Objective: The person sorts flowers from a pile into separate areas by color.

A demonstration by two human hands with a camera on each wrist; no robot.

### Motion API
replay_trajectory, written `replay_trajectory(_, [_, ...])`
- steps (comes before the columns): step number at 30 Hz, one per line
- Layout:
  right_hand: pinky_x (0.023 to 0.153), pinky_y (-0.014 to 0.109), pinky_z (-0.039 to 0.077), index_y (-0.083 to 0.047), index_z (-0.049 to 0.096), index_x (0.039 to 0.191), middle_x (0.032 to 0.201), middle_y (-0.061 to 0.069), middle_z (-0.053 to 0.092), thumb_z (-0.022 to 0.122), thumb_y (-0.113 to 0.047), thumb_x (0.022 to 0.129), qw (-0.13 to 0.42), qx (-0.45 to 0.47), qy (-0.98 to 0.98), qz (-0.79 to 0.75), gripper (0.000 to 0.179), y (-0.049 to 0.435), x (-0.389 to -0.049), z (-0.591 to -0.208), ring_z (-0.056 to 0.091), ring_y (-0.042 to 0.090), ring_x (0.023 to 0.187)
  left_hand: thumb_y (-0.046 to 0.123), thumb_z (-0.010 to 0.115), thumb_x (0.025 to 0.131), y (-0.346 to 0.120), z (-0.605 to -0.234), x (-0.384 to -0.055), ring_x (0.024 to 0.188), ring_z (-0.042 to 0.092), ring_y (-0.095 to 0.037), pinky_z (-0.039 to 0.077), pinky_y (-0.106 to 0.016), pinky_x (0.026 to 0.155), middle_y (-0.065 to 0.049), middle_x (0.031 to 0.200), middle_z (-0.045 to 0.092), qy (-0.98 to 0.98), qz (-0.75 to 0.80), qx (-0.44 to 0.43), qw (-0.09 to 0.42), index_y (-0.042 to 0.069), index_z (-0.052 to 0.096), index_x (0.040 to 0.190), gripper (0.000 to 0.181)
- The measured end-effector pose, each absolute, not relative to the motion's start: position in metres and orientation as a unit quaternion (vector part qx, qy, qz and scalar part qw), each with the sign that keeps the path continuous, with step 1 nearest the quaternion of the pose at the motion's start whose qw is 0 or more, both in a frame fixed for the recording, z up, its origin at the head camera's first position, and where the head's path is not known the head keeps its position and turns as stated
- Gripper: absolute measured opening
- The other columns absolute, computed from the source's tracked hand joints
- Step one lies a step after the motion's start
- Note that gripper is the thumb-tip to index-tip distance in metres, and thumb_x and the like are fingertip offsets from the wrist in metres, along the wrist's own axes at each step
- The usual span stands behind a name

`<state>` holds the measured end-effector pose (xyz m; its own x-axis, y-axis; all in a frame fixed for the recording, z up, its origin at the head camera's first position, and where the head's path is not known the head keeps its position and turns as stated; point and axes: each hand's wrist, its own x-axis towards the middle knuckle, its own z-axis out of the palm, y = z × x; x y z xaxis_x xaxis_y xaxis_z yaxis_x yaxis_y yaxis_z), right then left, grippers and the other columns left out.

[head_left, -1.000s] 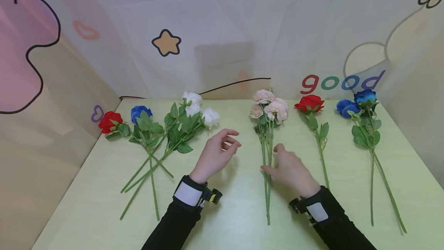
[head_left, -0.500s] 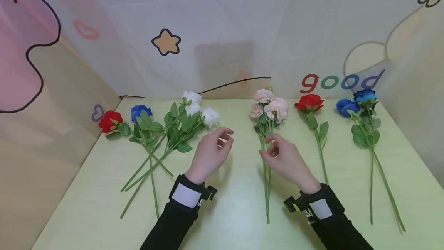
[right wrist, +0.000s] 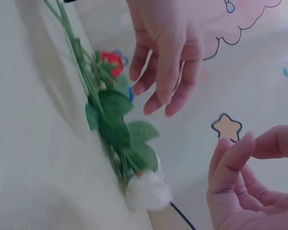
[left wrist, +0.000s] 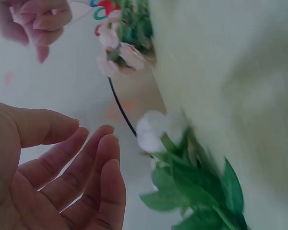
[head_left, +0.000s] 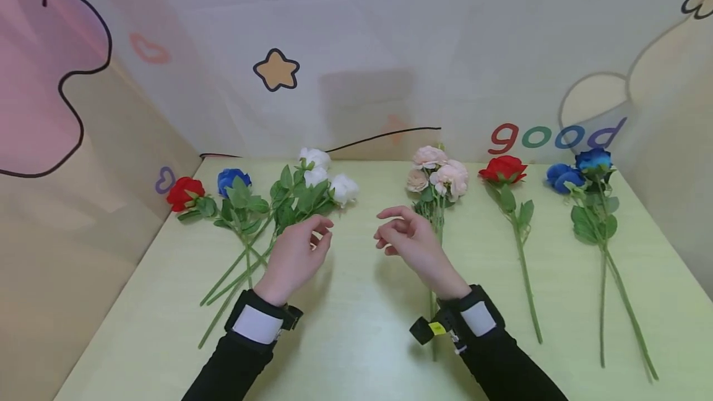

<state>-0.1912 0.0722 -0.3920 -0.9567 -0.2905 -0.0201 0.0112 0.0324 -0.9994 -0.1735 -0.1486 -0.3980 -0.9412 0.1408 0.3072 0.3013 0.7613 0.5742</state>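
My left hand (head_left: 296, 255) hovers over the stems of the white flowers (head_left: 343, 189), its fingers loosely bent and holding nothing. In the left wrist view a gap shows between its thumb and fingers (left wrist: 110, 187). To the right, my right hand (head_left: 414, 246) hangs in the air, partly covering the stems of the pale pink flowers (head_left: 450, 178); it too holds nothing, fingers loosely curved. Left of the white flowers lie a blue rose (head_left: 233, 182) and a red rose (head_left: 184, 194), their green stems crossing.
Another red rose (head_left: 503, 169) lies right of the pink flowers. Two blue flowers (head_left: 593, 161) with long stems lie at the far right. The pale table (head_left: 356, 351) meets a printed cloth backdrop (head_left: 367, 30) behind the flowers.
The right hand has left the pink flowers' stems and moved left. My left hand has moved left and a little down, over the white flowers' stems. The view has shifted slightly.
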Motion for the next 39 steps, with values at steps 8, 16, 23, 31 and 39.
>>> replay_trajectory(8, [0.070,0.027,0.050,-0.002,0.054,0.117,0.084,0.006,0.065,0.053,-0.009,0.094,0.167,-0.100,0.634,-0.749,0.024,0.043,-0.185,-0.397,0.061,0.018,0.077,0.011,0.060,0.090,-0.195,-0.406,-0.163,0.074,0.063,-0.018,0.051,-0.032,0.059,-0.006,0.092,0.068,-0.955,-0.262,-0.093,0.100,0.006,0.066,0.105,0.017])
replay_trajectory(16, [0.068,0.026,0.050,0.000,0.053,0.116,0.085,0.008,0.064,0.051,-0.006,0.094,0.205,-0.101,0.621,-0.749,0.023,0.023,-0.180,-0.407,0.061,0.016,0.073,0.011,0.062,0.088,-0.230,-0.410,-0.149,0.060,0.056,-0.019,0.042,-0.030,0.045,-0.011,0.087,0.067,-0.974,-0.207,-0.019,0.086,0.000,0.063,0.107,0.022])
replay_trajectory(23, [0.072,0.030,0.050,0.000,0.054,0.114,0.084,0.007,0.064,0.051,-0.006,0.092,0.233,-0.110,0.615,-0.745,0.023,0.012,-0.176,-0.414,0.060,0.016,0.074,0.013,0.061,0.087,-0.248,-0.419,-0.144,0.051,0.049,-0.017,0.038,-0.030,0.042,-0.007,0.069,0.058,-0.980,-0.192,0.020,0.056,-0.004,0.059,0.105,0.025])
replay_trajectory(31, [0.074,0.033,0.050,0.000,0.054,0.114,0.085,0.009,0.063,0.049,-0.005,0.091,0.243,-0.124,0.620,-0.735,0.024,0.007,-0.171,-0.416,0.060,0.017,0.074,0.015,0.061,0.088,-0.259,-0.431,-0.144,0.050,0.048,-0.017,0.039,-0.030,0.045,-0.007,0.064,0.057,-0.981,-0.189,0.034,0.017,-0.005,0.060,0.092,0.021])
replay_trajectory(39, [0.074,0.033,0.051,0.000,0.054,0.114,0.086,0.011,0.063,0.050,-0.006,0.091,0.247,-0.120,0.623,-0.732,0.024,0.007,-0.170,-0.416,0.060,0.017,0.074,0.016,0.059,0.088,-0.267,-0.431,-0.148,0.059,0.051,-0.020,0.043,-0.032,0.052,-0.008,0.070,0.059,-0.971,-0.232,0.046,0.009,-0.001,0.062,0.085,0.017])
